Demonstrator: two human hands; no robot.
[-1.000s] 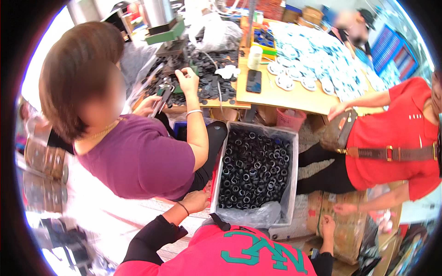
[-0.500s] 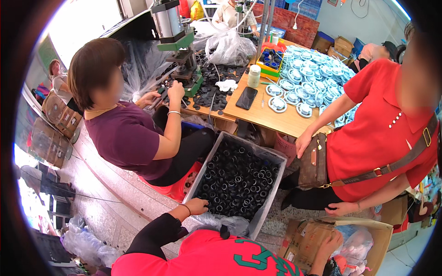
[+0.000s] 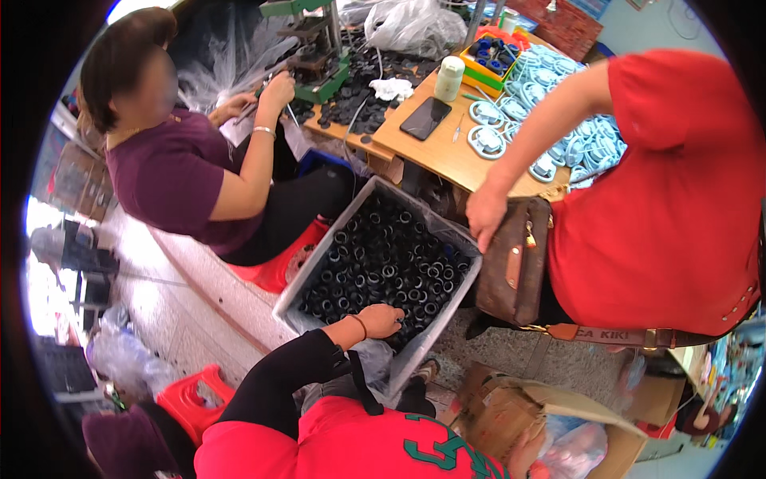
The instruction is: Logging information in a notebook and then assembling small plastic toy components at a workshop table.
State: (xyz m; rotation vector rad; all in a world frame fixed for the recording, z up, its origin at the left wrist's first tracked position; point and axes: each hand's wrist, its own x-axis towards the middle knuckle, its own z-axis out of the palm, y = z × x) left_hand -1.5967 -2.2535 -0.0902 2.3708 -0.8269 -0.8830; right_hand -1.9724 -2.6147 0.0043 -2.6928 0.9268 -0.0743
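Observation:
My left hand (image 3: 380, 321), at the end of a black sleeve and with a dark band at its wrist, is over the near part of a grey crate (image 3: 302, 281). Its fingers are loosely curled against the heap of small black rings (image 3: 381, 263); the fingertips and anything in them are hidden. My right hand (image 3: 523, 455) shows only in part, low beside an open cardboard box (image 3: 586, 407) with clear plastic bags (image 3: 576, 451) inside. Its fingers cannot be made out. Across the crate, a person's hand (image 3: 485, 214) in a red sleeve is at the crate's right corner.
A seated person in purple (image 3: 179, 160) works at a green press (image 3: 323, 80) on the left. The wooden table (image 3: 399, 132) bears a phone (image 3: 426, 118), a white jar (image 3: 449, 78) and light-blue ring-shaped parts (image 3: 536, 96). A red stool (image 3: 195, 399) stands lower left.
My left hand has gone from the crate's near left edge onto the black rings. The red-shirted person has leaned in, one hand reaching the crate's corner. My view has shifted.

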